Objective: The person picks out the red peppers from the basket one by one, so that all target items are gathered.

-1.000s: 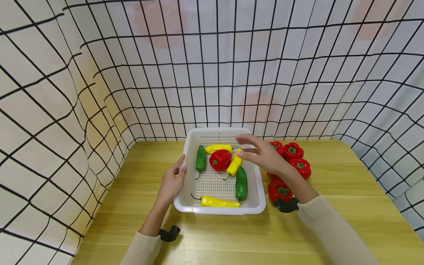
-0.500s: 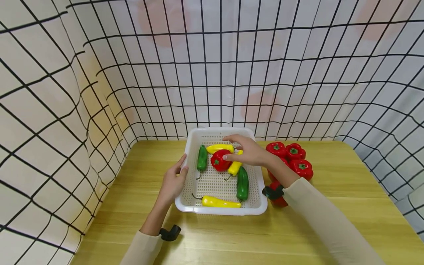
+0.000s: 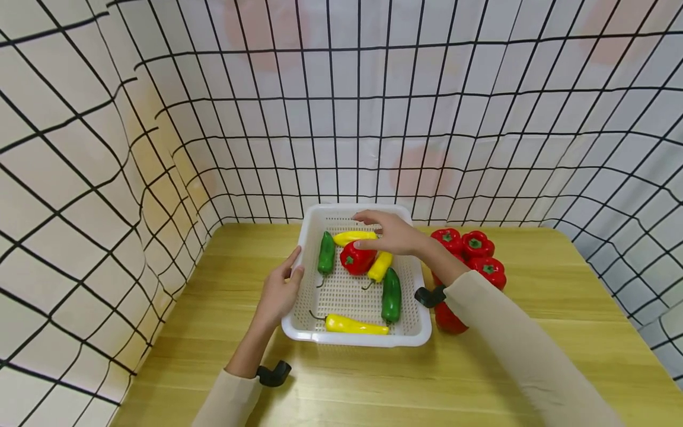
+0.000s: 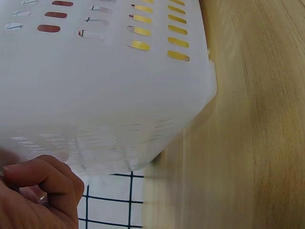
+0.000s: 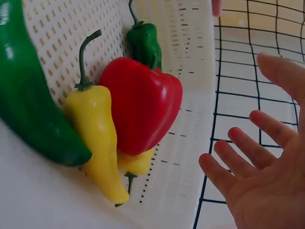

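In the head view my left hand point(image 3: 278, 292) holds the left rim of a white perforated plastic basket point(image 3: 352, 339); its curled fingers point(image 4: 52, 181) show beside the basket wall in the left wrist view. Over the back right part of the basket hovers my right hand point(image 3: 396, 233), fingers spread and holding nothing in the right wrist view. Just below it lies a red bell pepper point(image 3: 356, 260), with a yellow pepper point(image 3: 380, 269) against its right side and another yellow pepper point(image 3: 352, 238) behind. Two long green peppers point(image 3: 391, 296) and a third yellow pepper point(image 3: 356, 324) also lie inside.
Several red bell peppers point(image 3: 488, 271) stand on the wooden table point(image 3: 544, 296) right of the basket, partly hidden by my right forearm. A white backdrop with black grid lines point(image 3: 400, 112) closes off the back and sides.
My right hand has moved left from the basket's right side to above the red pepper, and slightly back. The left hand stays on the rim; the peppers lie as before.
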Demonstrator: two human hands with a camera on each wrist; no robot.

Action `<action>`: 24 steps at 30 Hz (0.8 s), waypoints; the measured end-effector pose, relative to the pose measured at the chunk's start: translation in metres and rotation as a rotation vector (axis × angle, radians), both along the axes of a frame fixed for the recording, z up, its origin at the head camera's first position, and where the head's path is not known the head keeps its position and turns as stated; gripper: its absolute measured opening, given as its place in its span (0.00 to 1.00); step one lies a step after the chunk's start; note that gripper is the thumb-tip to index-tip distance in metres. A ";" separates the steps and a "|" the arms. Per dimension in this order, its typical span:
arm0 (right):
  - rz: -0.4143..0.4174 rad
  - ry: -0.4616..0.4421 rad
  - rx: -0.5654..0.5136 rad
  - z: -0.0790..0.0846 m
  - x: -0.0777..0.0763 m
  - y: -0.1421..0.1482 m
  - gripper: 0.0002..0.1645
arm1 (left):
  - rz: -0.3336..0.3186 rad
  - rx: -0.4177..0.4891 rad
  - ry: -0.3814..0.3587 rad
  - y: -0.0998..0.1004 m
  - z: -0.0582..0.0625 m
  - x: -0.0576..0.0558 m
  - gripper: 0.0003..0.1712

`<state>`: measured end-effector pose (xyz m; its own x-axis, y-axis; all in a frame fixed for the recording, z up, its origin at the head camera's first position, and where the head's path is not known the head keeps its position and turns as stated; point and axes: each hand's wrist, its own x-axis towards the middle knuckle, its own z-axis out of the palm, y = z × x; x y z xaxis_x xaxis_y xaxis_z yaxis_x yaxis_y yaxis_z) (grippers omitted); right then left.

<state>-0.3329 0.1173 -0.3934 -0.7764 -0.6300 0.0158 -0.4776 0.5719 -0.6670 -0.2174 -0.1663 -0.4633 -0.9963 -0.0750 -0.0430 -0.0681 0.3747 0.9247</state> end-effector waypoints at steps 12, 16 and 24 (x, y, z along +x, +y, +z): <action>0.059 -0.094 0.199 -0.017 -0.013 -0.019 0.53 | 0.008 0.002 -0.013 -0.002 0.001 -0.001 0.29; 0.061 -0.131 0.225 -0.025 -0.015 -0.020 0.53 | 0.006 0.019 -0.001 -0.002 0.000 -0.001 0.29; 0.026 -0.118 0.285 -0.042 -0.015 -0.027 0.50 | 0.004 0.014 0.011 -0.001 -0.001 -0.001 0.29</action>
<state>-0.3481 0.0899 -0.4352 -0.7460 -0.6156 -0.2540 -0.4231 0.7327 -0.5331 -0.2180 -0.1671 -0.4647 -0.9964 -0.0785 -0.0326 -0.0589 0.3615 0.9305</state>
